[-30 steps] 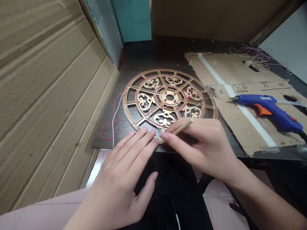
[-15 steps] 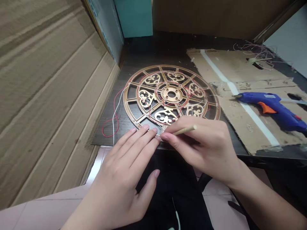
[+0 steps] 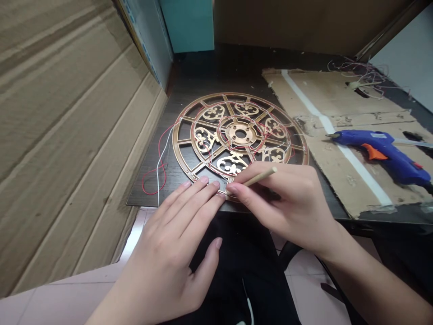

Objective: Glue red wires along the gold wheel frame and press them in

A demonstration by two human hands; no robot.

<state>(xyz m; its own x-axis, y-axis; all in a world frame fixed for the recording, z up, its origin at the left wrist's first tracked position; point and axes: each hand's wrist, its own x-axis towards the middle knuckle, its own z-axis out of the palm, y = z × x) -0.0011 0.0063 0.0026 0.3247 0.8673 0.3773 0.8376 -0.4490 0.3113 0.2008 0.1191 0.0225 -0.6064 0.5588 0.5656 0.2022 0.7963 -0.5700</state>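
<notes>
— What is lying on the counter [image 3: 203,72]?
— A cardboard sheet [image 3: 318,97] is covering its right side; the gold fretwork disc [image 3: 240,134] is sitting by the near edge.
— The hands?
— The left hand [image 3: 172,257] is pressing flat on the disc's rim, fingers extended; the right hand [image 3: 291,203] is pinching a wooden stick [image 3: 260,177], its tip hiding under the fingers.
— The label on the blue glue gun [image 3: 389,151]?
— Showing too small to read.

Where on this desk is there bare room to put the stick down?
Bare dark table lies behind the gold wheel, up to the back wall. The cardboard sheet is free beyond the glue gun. Crowded: the near rim, where left hand and right hand with the stick meet, and the loose wires left of it.
</notes>
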